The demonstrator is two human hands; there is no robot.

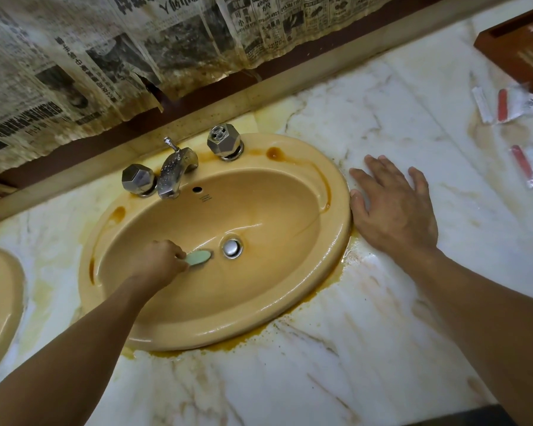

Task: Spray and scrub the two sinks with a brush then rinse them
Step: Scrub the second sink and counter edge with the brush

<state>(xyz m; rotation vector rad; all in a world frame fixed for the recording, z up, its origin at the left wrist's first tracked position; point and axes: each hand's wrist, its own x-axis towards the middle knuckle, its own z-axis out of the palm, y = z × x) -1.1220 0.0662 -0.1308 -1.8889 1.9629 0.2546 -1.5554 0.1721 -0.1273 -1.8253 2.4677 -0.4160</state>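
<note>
Nearest the camera lay the marble counter (290, 379), white with brown veins and yellow staining, and both bare forearms reached out over it. At the left edge the rim of a second sink (3, 302) showed, cut off by the frame. An oval tan sink (336, 241) was set into the counter ahead, with a ring of orange-brown grime along its near and right edge where it met the marble.

The left hand (157, 261) was down inside the bowl, fingers curled round the handle of a pale green brush (198, 257). The head of the brush lay on the bottom of the bowl, just left of the metal drain plug (232, 248). The bowl looked wet and shiny.

The right hand (391, 207) lay flat on the counter with fingers spread wide, holding nothing, its thumb touching the outer right edge of the sink rim.

At the back of the sink stood a chrome tap (174, 170) dotted with droplets, between two faceted metal knobs, one on the left (137, 179) and one on the right (223, 142). Dark rust-coloured marks sat on the rim beside each knob.

Farther right on the counter lay some small plastic packets (511, 104) with red items inside, and beyond them the corner of a wooden tray (520, 47). Stained, torn newspaper (105, 56) hung along the wall behind
</note>
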